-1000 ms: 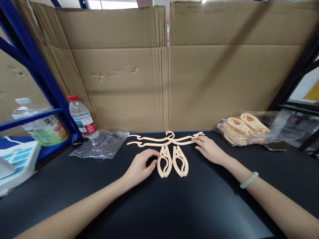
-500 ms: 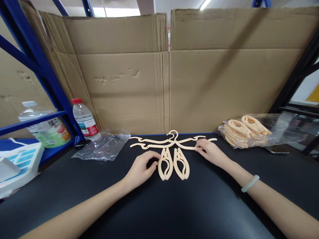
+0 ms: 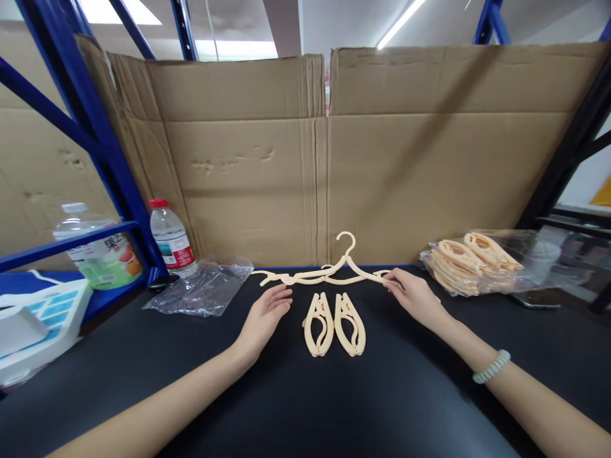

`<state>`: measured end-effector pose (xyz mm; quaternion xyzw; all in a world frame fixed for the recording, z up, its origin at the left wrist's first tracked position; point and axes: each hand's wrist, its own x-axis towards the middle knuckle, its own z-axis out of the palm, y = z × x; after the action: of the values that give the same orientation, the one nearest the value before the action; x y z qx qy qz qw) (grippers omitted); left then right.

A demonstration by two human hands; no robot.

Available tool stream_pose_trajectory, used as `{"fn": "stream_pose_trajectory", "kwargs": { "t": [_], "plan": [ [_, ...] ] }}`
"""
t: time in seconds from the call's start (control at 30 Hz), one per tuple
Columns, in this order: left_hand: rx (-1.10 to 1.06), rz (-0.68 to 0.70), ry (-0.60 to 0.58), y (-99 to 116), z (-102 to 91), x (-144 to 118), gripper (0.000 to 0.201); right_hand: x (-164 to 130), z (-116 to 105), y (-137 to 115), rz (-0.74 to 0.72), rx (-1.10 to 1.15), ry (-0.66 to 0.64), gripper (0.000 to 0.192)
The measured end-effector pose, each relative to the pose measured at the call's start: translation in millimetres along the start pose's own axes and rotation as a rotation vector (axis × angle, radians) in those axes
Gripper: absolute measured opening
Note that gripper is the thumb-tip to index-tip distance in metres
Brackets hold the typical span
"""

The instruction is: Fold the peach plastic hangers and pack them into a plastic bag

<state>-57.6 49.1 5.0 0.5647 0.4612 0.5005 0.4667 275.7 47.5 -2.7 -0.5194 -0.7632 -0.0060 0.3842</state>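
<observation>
My right hand (image 3: 414, 294) pinches the right arm of a cream plastic hanger (image 3: 334, 270), which is tilted up off the black table (image 3: 334, 407) with its hook raised. A second unfolded hanger (image 3: 286, 278) lies flat under it. My left hand (image 3: 264, 316) rests open on the table, fingers reaching toward the left arms of the hangers and touching nothing. Two folded cream hangers (image 3: 335, 323) lie side by side between my hands.
A clear bag of folded hangers (image 3: 470, 257) sits at the right. An empty plastic bag (image 3: 203, 289), a small water bottle (image 3: 170, 239) and a larger bottle (image 3: 98, 254) stand at the left by blue shelving (image 3: 95, 146). Cardboard sheets (image 3: 334, 172) wall the back.
My right hand has taken hold of one unfolded hanger and lifted it, so its hook stands higher. My left hand has left the folded hangers and moved up and opened.
</observation>
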Motion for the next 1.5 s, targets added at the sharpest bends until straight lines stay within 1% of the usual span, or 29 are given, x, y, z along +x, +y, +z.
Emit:
{"fn": "stream_pose_trajectory", "kwargs": {
  "t": [0.1,0.17,0.23,0.33,0.37,0.4,0.5,0.6,0.67,0.77,0.83,0.93,1.03,1.17,1.27,1.33,1.5],
  "plan": [
    [-0.062,-0.047,0.081,2,0.9,-2,0.058,0,-2,-3,0.007,0.018,0.027,0.013],
    [-0.041,-0.033,0.094,1,2.0,-3,0.058,-1,-2,-7,-0.007,0.033,0.02,0.012],
    [0.003,0.011,0.056,-1,3.3,-4,0.06,-2,-3,-12,-0.046,0.042,-0.012,0.011],
    [0.046,0.106,-0.049,-6,5.4,-6,0.072,-3,-3,-20,-0.119,0.016,-0.05,0.011],
    [0.07,0.14,-0.077,-7,5.8,-7,0.073,-3,-3,-22,-0.141,0.005,-0.056,0.011],
    [0.106,0.177,-0.102,-8,6.1,-8,0.071,-3,-3,-24,-0.16,-0.003,-0.057,0.011],
    [0.209,0.261,-0.159,-8,5.7,-10,0.057,-4,-2,-27,-0.184,0.012,-0.056,0.01],
    [0.236,0.267,-0.189,-6,3.5,-10,0.045,-4,0,-28,-0.183,0.045,-0.057,0.01],
    [0.276,0.248,-0.184,-4,1.7,-9,0.038,-4,-1,-28,-0.23,0.032,-0.042,0.011],
    [0.335,0.229,-0.142,-2,0.0,-7,0.036,-2,-4,-29,-0.334,-0.129,0.005,0.019],
    [0.349,0.228,-0.126,-2,-0.1,-6,0.036,-1,-7,-31,-0.362,-0.282,0.033,0.02],
    [0.351,0.222,-0.136,-1,0.6,-7,0.036,-3,-9,-33,-0.338,-0.426,0.081,0.02],
    [0.342,0.211,-0.16,-1,1.1,-7,0.037,-6,-7,-33,-0.302,-0.495,0.124,0.025],
    [0.342,0.211,-0.162,0,1.3,-7,0.037,-9,-2,-33,-0.273,-0.592,0.145,0.03],
    [0.339,0.203,-0.161,0,1.6,-7,0.037,-9,-1,-34,-0.265,-0.573,0.141,0.029],
    [0.329,0.196,-0.166,1,2.0,-8,0.038,-8,-1,-35,-0.25,-0.506,0.125,0.028],
    [0.286,0.189,-0.153,4,3.5,-10,0.037,-6,-2,-38,-0.217,-0.158,0.088,0.033]
  ]
}}
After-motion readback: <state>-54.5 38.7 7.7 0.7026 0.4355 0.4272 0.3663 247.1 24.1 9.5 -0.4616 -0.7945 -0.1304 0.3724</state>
